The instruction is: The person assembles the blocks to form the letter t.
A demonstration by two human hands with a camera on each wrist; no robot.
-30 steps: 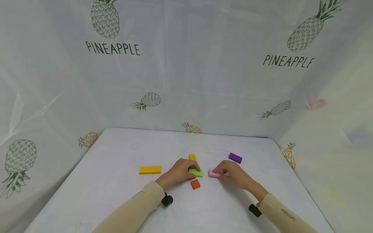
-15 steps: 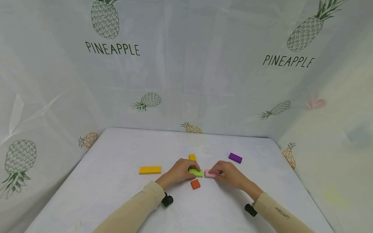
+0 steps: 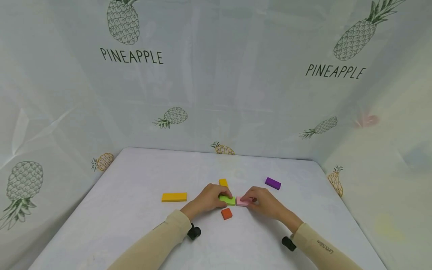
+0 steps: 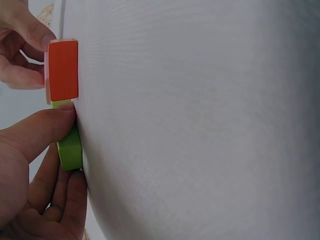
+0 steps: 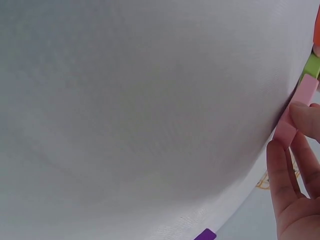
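A light green block point(image 3: 228, 201) lies flat on the table, pinched between the thumb and fingers of my left hand point(image 3: 209, 197). End to end with it on the right is a pink block point(image 3: 242, 201), which my right hand point(image 3: 266, 201) pinches by its sides. Only a thin line parts the two blocks in the head view; whether they touch I cannot tell. In the left wrist view, the thumb presses the near side of the green block point(image 4: 70, 150). The right wrist view has thumb and fingers on the pink block point(image 5: 296, 112).
A small orange-red block point(image 3: 227, 213) lies just in front of the green one. Behind it is a yellow block point(image 3: 223, 182), partly hidden by the left hand. A longer yellow block point(image 3: 174, 197) lies left, a purple block point(image 3: 273, 183) back right, all on the white table point(image 3: 152, 165).
My right hand has slid the pink block left, up to the end of the green block. The left hand and the green block have stayed in place.
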